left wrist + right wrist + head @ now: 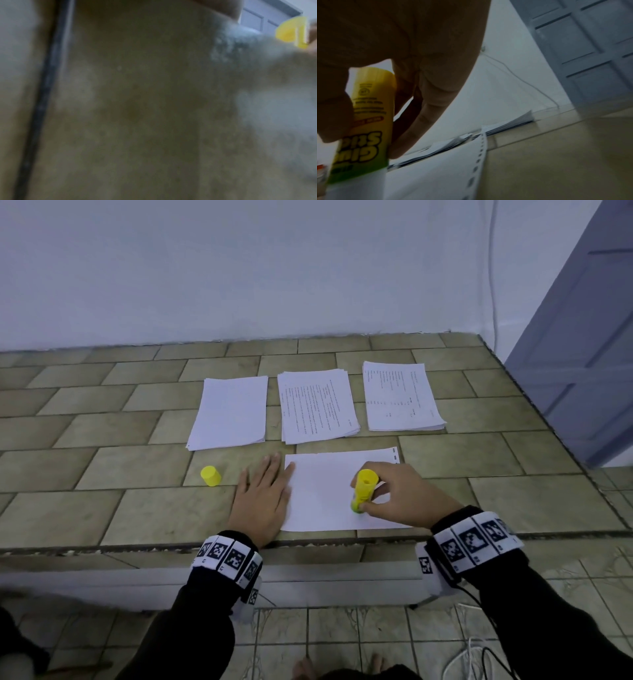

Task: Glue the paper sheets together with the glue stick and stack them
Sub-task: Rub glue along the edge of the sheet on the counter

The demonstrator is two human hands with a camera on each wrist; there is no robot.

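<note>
the left hand [263, 497] lies spread flat, pinning the sheet [325, 494] to the bench [102, 508], probably to steady it while the right hand [399, 497] pinches the glue stick [363, 489] tip-down on it.

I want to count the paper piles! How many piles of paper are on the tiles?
3, in a row behind the single sheet: a blank white paper pile on the left, a printed pile in the middle, another printed pile on the right.
</note>
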